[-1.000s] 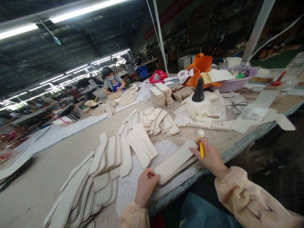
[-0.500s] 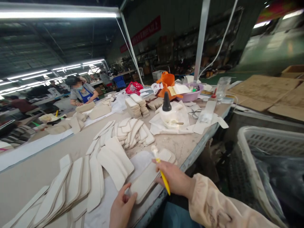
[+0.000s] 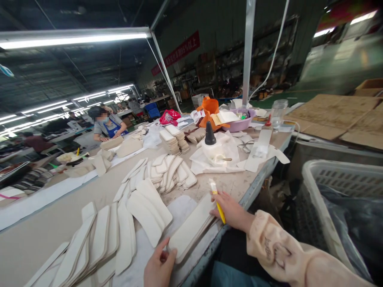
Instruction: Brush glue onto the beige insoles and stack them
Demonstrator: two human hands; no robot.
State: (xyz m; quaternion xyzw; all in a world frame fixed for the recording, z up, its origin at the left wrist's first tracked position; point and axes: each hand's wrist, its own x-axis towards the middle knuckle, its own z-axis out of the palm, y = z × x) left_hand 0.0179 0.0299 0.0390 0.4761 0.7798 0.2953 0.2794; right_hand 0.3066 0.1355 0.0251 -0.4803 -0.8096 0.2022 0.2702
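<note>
A small stack of long cream panels (image 3: pixel 191 227) with rounded corners lies at the table's near edge. My left hand (image 3: pixel 160 261) grips its near end, thumb and forefinger at the corner. At the far end, my right hand (image 3: pixel 229 209) holds a yellow-handled brush (image 3: pixel 220 213), its white-coated tip pointing up and away, while its fingers touch the panel edge. Fanned cream panels (image 3: pixel 149 209) lie just left of the stack, over a white cloth (image 3: pixel 182 207). Beyond the brush stands a white container with a black cone top (image 3: pixel 210 135).
More panels (image 3: pixel 89 239) overlap at the left. Scissors (image 3: pixel 245 146), a glass jar (image 3: pixel 279 113) and a purple basin (image 3: pixel 239 124) sit farther back. A plastic crate (image 3: pixel 311 187) stands right of the table edge (image 3: pixel 254 191). A co-worker (image 3: pixel 109 125) works across the table.
My right hand with the brush has moved right, to the panel's far end. More of the top panel shows now. The left hand stays at the near end; the view has shifted slightly.
</note>
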